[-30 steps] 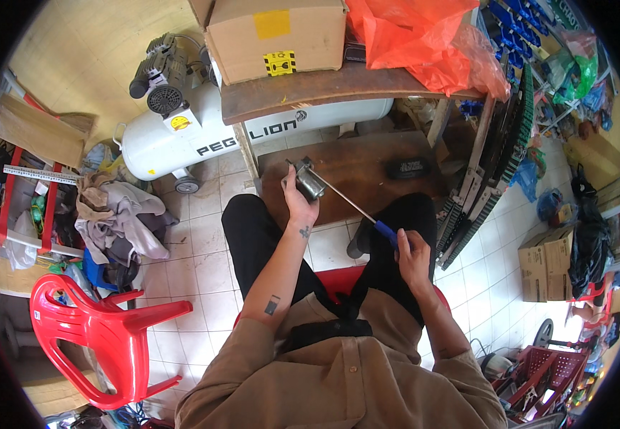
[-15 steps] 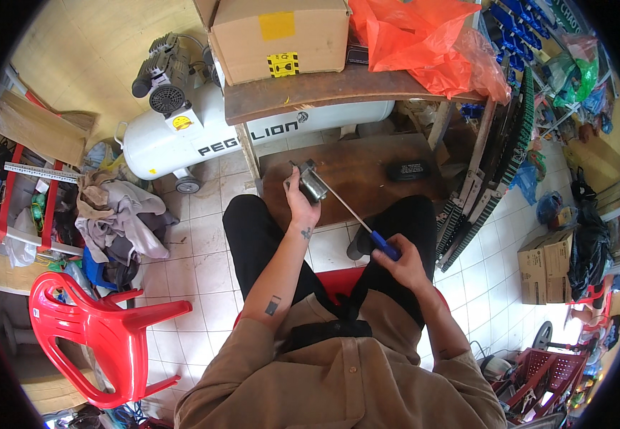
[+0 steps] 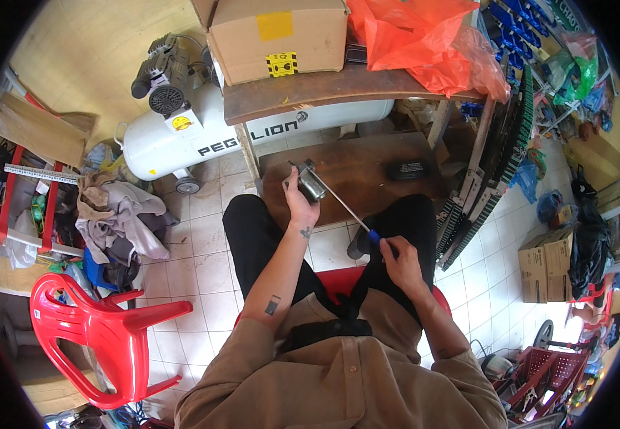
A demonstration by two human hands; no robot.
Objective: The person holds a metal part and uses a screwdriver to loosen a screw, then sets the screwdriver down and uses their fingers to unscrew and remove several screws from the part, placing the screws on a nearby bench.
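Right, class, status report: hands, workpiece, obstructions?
Left hand holding silver metal cylinder. Right hand on blue-handled screwdriver, angled toward the cylinder. Black case on brown board, apart from both hands.

Desk (image 3: 288, 107) ahead, chair (image 3: 136, 322) at left

A carton (image 3: 278, 46) sits on the desk, with a plastic bag (image 3: 413, 43) to its right. An air compressor (image 3: 174, 139) stands behind, reaching out to the left. Below, a case (image 3: 407, 169) lies toward the right of a low shelf (image 3: 367, 150). Nearer, a cylinder (image 3: 313, 189) rests in the left hand (image 3: 300, 206); a screwdriver (image 3: 347, 206) slants between it and the right hand (image 3: 401, 263). Stacked boxes (image 3: 547, 270) stand far right.
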